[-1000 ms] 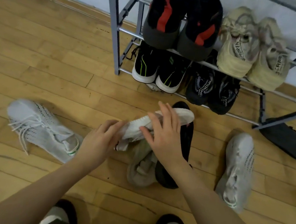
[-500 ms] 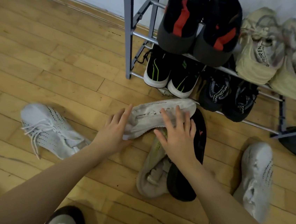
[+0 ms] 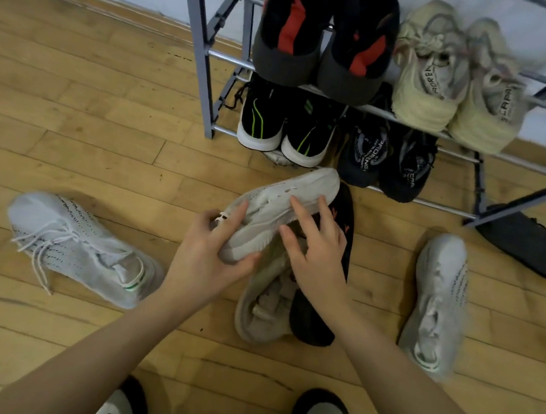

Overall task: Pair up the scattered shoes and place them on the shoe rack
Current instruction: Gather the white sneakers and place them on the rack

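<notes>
Fingers (image 3: pixel 237 213) gripping white shoe (image 3: pixel 285 204) (heel end), toe toward rack (image 3: pixel 197 47)

The shoe rack (image 3: pixel 200 64) stands at the back against the wall, on the floor (image 3: pixel 73 101). Its upper shelf carries two pairs side by side, and so does the lower shelf beneath it. Just in front of the rack, mid-floor, lies a heap of shoes: one shoe (image 3: pixel 281 207) lies across the top, held at its near end by the left hand (image 3: pixel 205 260), with the right hand (image 3: pixel 320 255) over it; under it lie two more shoes (image 3: pixel 264 307), side by side. A single shoe (image 3: pixel 75 246) lies well to the left, another (image 3: pixel 436 305) to the right. Beside the rack's right foot lies what seems a further shoe (image 3: pixel 530 244).
</notes>
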Demonstrator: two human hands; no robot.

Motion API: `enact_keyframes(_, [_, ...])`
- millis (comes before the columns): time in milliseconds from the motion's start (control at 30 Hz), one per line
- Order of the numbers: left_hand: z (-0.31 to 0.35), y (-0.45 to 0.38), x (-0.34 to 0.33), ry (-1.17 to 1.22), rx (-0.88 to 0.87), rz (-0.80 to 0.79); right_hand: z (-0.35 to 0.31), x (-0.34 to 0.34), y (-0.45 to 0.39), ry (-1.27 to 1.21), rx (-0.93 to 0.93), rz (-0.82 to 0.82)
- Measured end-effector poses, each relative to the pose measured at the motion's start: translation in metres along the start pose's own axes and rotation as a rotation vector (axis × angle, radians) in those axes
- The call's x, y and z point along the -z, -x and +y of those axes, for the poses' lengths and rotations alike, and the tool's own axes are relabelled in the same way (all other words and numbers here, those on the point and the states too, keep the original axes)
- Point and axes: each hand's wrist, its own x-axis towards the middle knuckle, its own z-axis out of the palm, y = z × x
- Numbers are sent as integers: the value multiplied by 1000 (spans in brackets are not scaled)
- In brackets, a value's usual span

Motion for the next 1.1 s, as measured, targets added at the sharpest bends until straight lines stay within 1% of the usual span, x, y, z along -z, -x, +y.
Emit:
enact_keyframes(100, [19, 3, -1, -13, -80, 33, -3, 18, 10, -90, -24, 62])
enact_keyframes(200, [40, 8, -12, -29, -135, 23, 4, 36, 26, -113, -65, 115])
enact_keyframes(333, [65, 18, -34, -19, -177, -20, 25, 58, 49, -122, -161, 127])
enact_keyframes(433, [72, 21, -49, -10, -184, -33, 35, 64, 61, -143, -168, 132])
enact_keyframes(500, [73, 19, -57, 10, -172, -26, 41, 61, 62, -166, -127, 118])
enact_keyframes(567, [73, 16, -66, 8, -137, -41, 47, 53, 62, -191, -138, 83])
enact_keyframes(633, [68, 18, -74, -7, -129, -111, 54, 43, 66, -210, -219, 34])
enact_keyframes(700, [62, 26, -79, -35, -153, -216, 63, 37, 73, -210, -272, -3])
enact_keyframes(767, [54, 37, -82, -91, -223, -285, 70, 36, 79, -252, -256, -13])
enact_keyframes(800, [52, 40, -83, -96, -227, -303, 71, 37, 81, -269, -237, -20])
enact_keyframes(900, [47, 36, -79, -69, -164, -294, 66, 37, 79, -319, -219, -29])
enact_keyframes(1000, [50, 30, -77, -17, -132, -238, 58, 37, 72, -350, -205, -12])
enact_keyframes(1100, [56, 35, -82, -4, -99, -244, 64, 39, 69, -228, -169, -39])
